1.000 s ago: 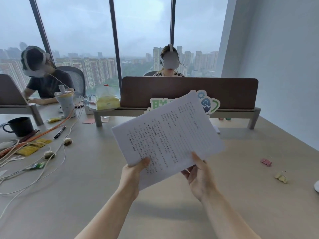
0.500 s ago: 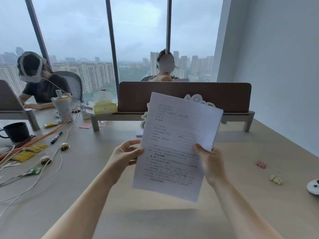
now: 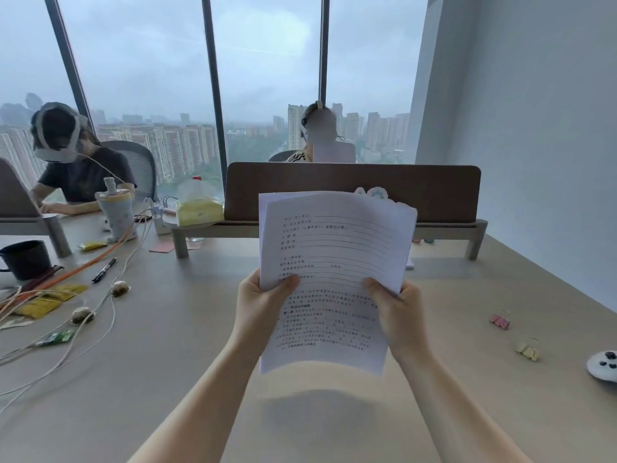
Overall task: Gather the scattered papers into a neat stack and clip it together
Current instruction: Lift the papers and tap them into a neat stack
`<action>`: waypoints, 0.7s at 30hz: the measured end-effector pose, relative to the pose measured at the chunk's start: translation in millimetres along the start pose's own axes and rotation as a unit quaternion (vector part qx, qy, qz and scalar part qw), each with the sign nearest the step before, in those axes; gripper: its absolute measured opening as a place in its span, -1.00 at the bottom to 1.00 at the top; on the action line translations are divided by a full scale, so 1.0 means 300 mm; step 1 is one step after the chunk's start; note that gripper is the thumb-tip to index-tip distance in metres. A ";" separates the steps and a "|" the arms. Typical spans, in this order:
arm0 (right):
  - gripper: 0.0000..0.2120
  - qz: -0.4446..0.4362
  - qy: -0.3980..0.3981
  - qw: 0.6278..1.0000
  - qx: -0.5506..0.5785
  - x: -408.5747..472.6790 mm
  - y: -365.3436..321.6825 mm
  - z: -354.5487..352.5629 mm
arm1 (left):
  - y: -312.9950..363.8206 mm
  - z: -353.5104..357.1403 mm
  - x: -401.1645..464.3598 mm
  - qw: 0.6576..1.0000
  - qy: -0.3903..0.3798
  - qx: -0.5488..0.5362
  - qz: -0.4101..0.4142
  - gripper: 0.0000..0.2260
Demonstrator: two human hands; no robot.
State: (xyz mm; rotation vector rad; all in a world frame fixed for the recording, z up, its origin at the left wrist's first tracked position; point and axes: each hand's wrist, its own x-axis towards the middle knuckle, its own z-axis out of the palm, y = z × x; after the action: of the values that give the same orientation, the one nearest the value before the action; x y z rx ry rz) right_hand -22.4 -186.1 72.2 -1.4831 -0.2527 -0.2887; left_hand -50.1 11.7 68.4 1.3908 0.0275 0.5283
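Observation:
A stack of white printed papers point(image 3: 334, 248) is held upright above the desk point(image 3: 187, 345), text facing me, its top edges slightly fanned. My left hand point(image 3: 258, 305) grips the stack's left edge with the thumb on the front. My right hand point(image 3: 399, 312) grips the right edge the same way. A pink binder clip point(image 3: 499, 320) and a yellow binder clip point(image 3: 527, 350) lie on the desk to the right, apart from both hands.
A brown divider panel point(image 3: 434, 192) on a riser crosses the desk behind the papers. Cables, tea bags, a pen point(image 3: 104, 270), a black mug point(image 3: 25, 259) and a tissue pack point(image 3: 198, 208) lie at left. A white controller point(image 3: 602, 365) sits at the right edge. Two persons sit beyond.
The papers turned from tilted sideways to upright. My left hand, which had let go half a second ago, now grips the left edge again; the right hand kept its hold.

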 end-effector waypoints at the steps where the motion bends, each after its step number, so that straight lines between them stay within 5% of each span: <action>1: -0.85 0.002 -0.004 1.000 0.008 -0.003 0.000 -0.004 | -0.009 0.000 -0.002 1.000 0.001 0.002 0.003 -0.89; 8: -0.89 0.092 -0.006 0.996 -0.004 -0.080 0.125 -0.016 | -0.176 -0.043 -0.079 0.997 0.022 0.035 -0.063 -0.81; 15: -0.25 -0.163 0.052 0.977 -0.125 -0.026 -0.044 -0.013 | -0.026 -0.008 -0.019 0.991 0.062 0.101 0.063 -0.59; 19: -0.36 -0.257 0.066 0.931 -0.252 0.025 -0.105 -0.018 | 0.070 0.005 0.020 0.973 0.039 0.132 0.186 -0.22; 21: -0.52 -0.288 0.071 0.916 -0.271 0.038 -0.106 -0.027 | 0.102 -0.001 0.045 0.952 0.036 0.191 0.236 -0.22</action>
State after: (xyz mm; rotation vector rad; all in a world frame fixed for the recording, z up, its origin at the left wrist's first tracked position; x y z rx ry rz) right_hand -22.7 -196.6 105.3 -1.9002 -0.5223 -1.0042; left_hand -48.6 19.6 100.9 1.7657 -0.1550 1.0136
